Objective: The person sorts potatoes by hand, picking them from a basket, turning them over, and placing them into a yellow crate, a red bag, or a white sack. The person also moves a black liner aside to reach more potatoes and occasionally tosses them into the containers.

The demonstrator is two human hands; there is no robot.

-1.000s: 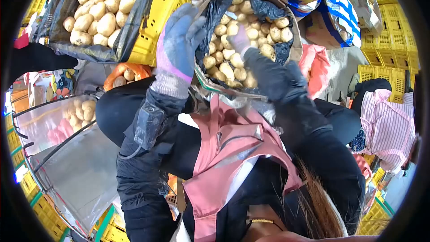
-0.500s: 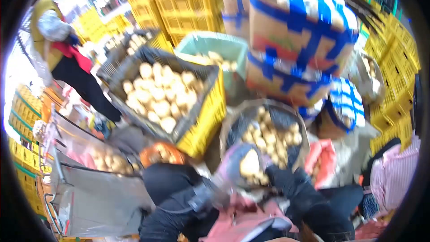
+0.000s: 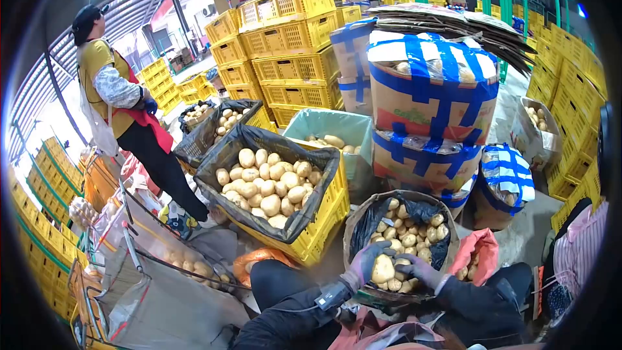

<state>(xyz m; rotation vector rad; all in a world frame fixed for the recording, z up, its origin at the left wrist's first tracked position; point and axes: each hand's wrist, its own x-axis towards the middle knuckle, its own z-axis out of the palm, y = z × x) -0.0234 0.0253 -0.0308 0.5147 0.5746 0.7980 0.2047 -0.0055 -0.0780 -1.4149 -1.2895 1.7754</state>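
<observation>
One large potato (image 3: 382, 269) is held in the left hand (image 3: 367, 266), fingers curled round it, long axis roughly away from the body; right hand (image 3: 421, 271) is set farther off, on its right, among potatoes (image 3: 409, 240), own hold unclear. All are contained by a lined carton (image 3: 354, 228). Yellow crate (image 3: 326, 219) is placed beyond, leftward.
</observation>
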